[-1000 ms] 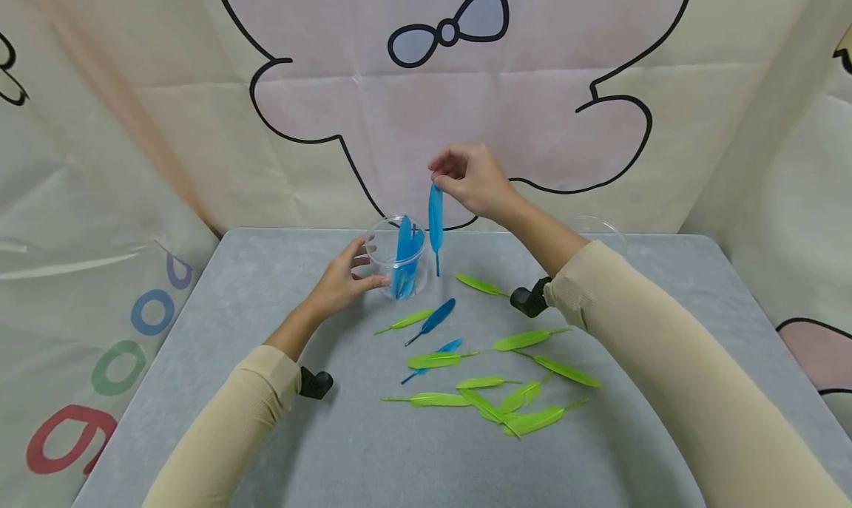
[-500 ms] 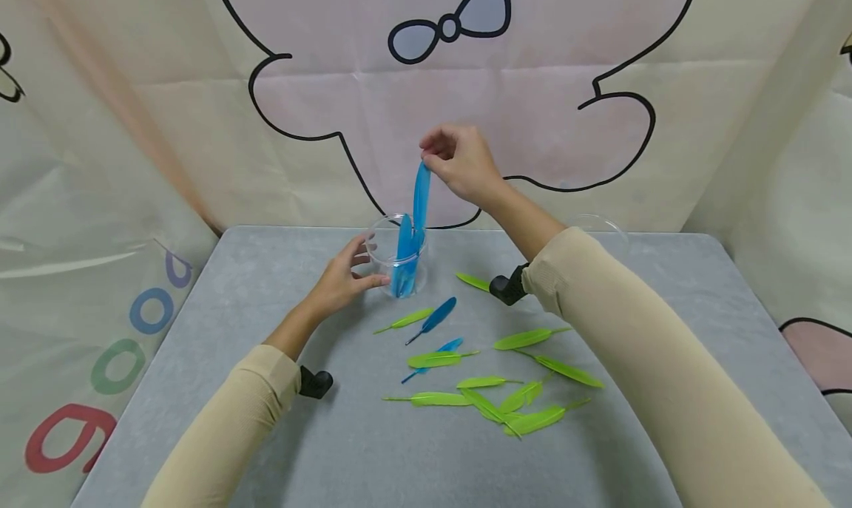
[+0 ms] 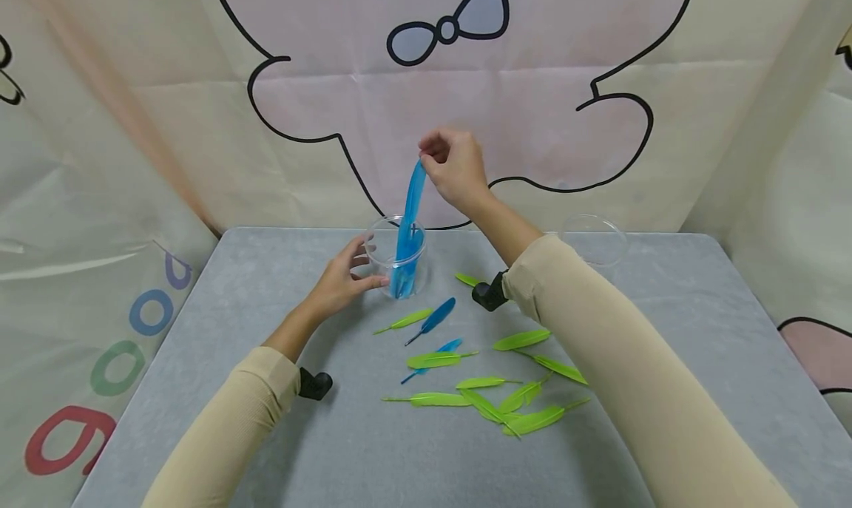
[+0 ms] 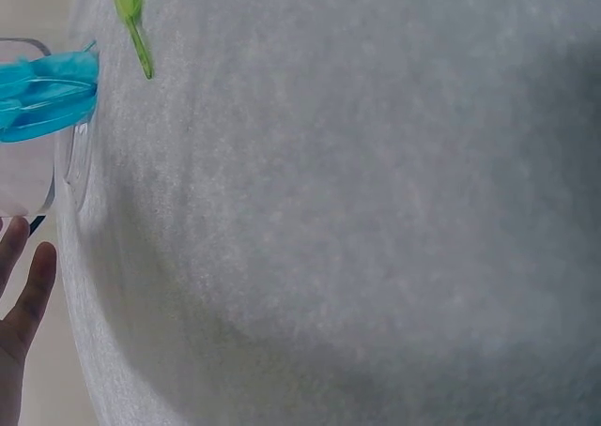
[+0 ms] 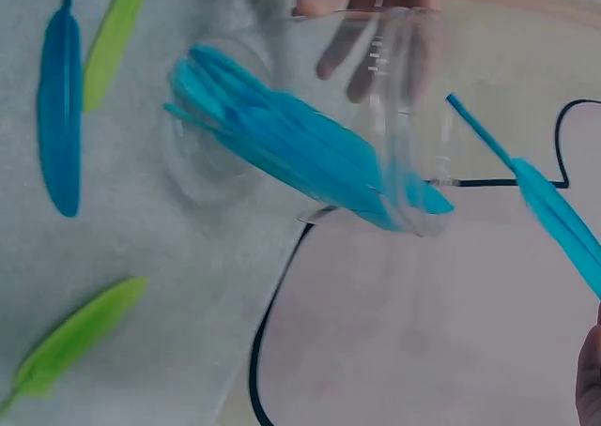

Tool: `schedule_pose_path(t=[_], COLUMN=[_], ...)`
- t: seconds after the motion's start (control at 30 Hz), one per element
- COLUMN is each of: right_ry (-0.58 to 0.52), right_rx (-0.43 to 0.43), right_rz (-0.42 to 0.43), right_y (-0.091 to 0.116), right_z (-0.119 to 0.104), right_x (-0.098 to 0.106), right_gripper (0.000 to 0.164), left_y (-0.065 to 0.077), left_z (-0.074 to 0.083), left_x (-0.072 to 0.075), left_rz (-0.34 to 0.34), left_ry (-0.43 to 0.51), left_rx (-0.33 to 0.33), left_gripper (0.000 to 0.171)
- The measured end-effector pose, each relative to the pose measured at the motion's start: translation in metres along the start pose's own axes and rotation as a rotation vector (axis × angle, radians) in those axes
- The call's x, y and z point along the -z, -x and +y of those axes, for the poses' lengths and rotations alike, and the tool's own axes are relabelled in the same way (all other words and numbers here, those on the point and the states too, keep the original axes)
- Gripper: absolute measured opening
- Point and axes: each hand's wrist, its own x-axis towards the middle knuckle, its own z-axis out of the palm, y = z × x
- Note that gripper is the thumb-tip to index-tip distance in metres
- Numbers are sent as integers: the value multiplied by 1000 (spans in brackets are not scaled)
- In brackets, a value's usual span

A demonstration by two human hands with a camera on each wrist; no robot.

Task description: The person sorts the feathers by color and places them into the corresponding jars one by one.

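My right hand (image 3: 455,169) pinches a blue feather (image 3: 414,191) by its upper end above the clear plastic cup (image 3: 381,260). In the right wrist view this held feather (image 5: 559,215) hangs apart from the rim, quill towards it. Several blue feathers (image 5: 282,135) stand inside the cup. With thumb and fingers on either side, my left hand (image 3: 342,277) holds the cup from the left. On the table in front lie a dark blue feather (image 3: 435,318) and a lighter blue feather (image 3: 451,345), the latter partly under a green feather (image 3: 433,360).
Several green feathers (image 3: 532,421) are spread over the grey table (image 3: 346,449), some overlapping. A second clear cup (image 3: 594,242) stands at the back right, near the far edge. Behind the table hangs a printed cloth (image 3: 319,101).
My right hand has moved left with the blue feather, from beside the cup to over its opening. The left hand and the cup have stayed in place.
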Motion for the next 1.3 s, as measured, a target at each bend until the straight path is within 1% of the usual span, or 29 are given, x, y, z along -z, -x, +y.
schedule_pose_path(t=[0.17,0.4,0.63,0.77,0.93,1.13,1.3], right_ry=[8,0,36,37,42,40,38], right_rx=[-22,-3,27,43,30,22,33], right_rz=[-20,-112,-199,-234,-274,-287,-270], right_y=[8,20,33,40,47,53,55], right_z=[8,18,24,28,31,37,46], right_x=[-7,-14,-18,-20,-18,-14,-8], right_gripper=[13,12,11,11,13,15,14], left_y=[0,0,0,0,0,1,1], left_z=[1,1,-1,-1,-1,0,1], left_x=[-1,-1,-1,-1,-1,-2,-3], left_rz=[2,-1,-1,-1,-2,4,8], left_ry=[-5,-1,0,7,6,0,0], left_rx=[4,-9,-8,-8,-1,8,13], left_gripper=[83,82,82,82,83,85,85])
